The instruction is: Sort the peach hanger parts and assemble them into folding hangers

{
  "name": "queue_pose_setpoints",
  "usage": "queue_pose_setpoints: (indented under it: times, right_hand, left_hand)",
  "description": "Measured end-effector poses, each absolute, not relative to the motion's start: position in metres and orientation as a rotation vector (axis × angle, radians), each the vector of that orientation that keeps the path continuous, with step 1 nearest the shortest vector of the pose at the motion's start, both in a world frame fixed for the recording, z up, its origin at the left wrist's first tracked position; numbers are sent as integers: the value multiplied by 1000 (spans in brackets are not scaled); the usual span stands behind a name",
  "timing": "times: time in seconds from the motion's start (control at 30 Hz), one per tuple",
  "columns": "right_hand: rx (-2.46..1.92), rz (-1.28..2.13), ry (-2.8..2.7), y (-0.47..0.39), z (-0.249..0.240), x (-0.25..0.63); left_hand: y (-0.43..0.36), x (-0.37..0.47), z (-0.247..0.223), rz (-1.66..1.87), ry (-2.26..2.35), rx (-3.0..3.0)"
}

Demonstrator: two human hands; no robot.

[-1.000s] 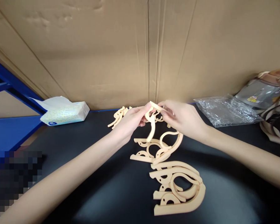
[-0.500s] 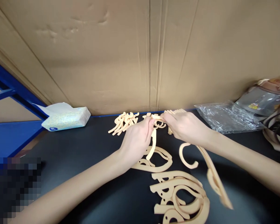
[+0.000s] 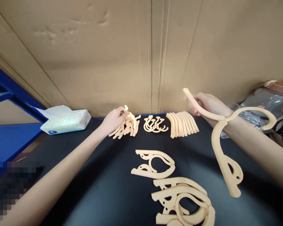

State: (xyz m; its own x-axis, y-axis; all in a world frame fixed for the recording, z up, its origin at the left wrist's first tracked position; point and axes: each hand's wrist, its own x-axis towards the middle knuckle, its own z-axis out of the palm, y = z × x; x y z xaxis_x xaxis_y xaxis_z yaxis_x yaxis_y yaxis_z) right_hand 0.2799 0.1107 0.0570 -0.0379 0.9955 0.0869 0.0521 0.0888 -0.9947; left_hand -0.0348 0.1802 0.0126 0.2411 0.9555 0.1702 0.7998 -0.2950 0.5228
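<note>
My right hand [image 3: 208, 103] is raised at the right, its fingers closed round one arm of a beige folding hanger [image 3: 219, 135]. The hanger's hook stretches right across my wrist, and its other arm, with a rounded tab, hangs down. Over at the far left, my left hand [image 3: 114, 118] pinches a small curved hanger piece [image 3: 132, 118] just above a loose pile of similar curved pieces [image 3: 122, 130]. Part of that piece is hidden by my fingers. Between the hands lie several loose hooks [image 3: 154, 125] and a neat row of hanger arms [image 3: 182, 124].
A folded hanger [image 3: 167, 174] lies mid-table, and overlapping hangers [image 3: 181, 185] lie nearer me. A tissue pack [image 3: 66, 122] is at the left by a blue frame [image 3: 11, 84]. Crumpled clear plastic [image 3: 245, 116] and a clear container [image 3: 261, 97] stand right. Cardboard [image 3: 108, 62] rises behind.
My hands have parted. The right has lifted the hanger up and to the right; the left has moved left to the pile and pinches a curved piece there.
</note>
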Motion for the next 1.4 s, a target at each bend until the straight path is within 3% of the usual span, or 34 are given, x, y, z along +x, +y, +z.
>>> queue_pose_setpoints:
  times: [0.3, 0.47, 0.57, 0.7, 0.8, 1.03, 1.2, 1.4]
  right_hand:
    - [-1135, 1234, -1225, 120, 44, 283]
    - [-1141, 1291, -967, 107, 44, 265]
    - [-1088, 1243, -930, 101, 43, 256]
    - [-1016, 1124, -1022, 102, 36, 254]
    - [-994, 1033, -1093, 105, 33, 257]
    - [-1143, 817, -1660, 112, 27, 262]
    - [-1263, 560, -2171, 106, 16, 255]
    - [-1314, -222, -2367, 94, 16, 247]
  left_hand:
    - [182, -44, 2, 596, 1737, 2145]
    - [167, -29, 7, 849, 1794, 2135]
    - [144, -5, 20, 846, 1497, 2113]
    - [105, 24, 30, 466, 810, 1450]
    - [86, 35, 29, 420, 789, 1196]
    - [92, 35, 23, 791, 744, 1055]
    - [94, 34, 22, 772, 844, 1010]
    - [92, 34, 27, 546, 698, 808]
